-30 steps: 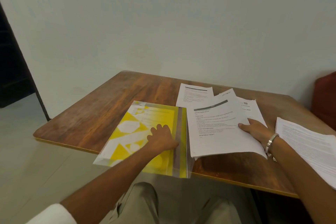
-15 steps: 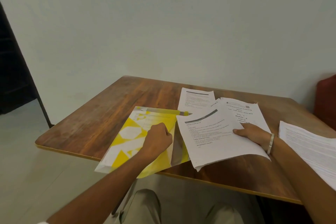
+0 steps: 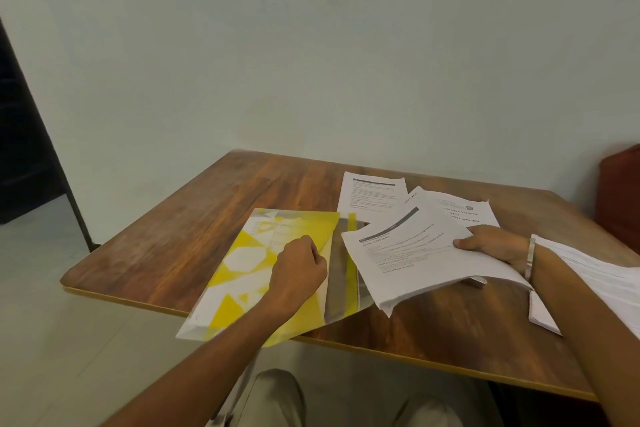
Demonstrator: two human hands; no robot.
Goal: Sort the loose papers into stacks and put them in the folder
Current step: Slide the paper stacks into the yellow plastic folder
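1. The left hand (image 3: 298, 265) pinches the clear cover of the yellow folder (image 3: 242, 274) on the wooden table (image 3: 194, 218).
2. The right hand (image 3: 491, 246) grips a paper stack (image 3: 415, 260) beside it, tilted.
3. More papers (image 3: 372, 196) lie behind.

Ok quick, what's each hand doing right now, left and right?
Left hand: fingers curled, pinching the top cover of the yellow folder at its edge.
Right hand: gripping a stack of papers, held just above the table.

Wooden table (image 3: 207, 218) bears folder (image 3: 242, 274), papers (image 3: 372, 198).
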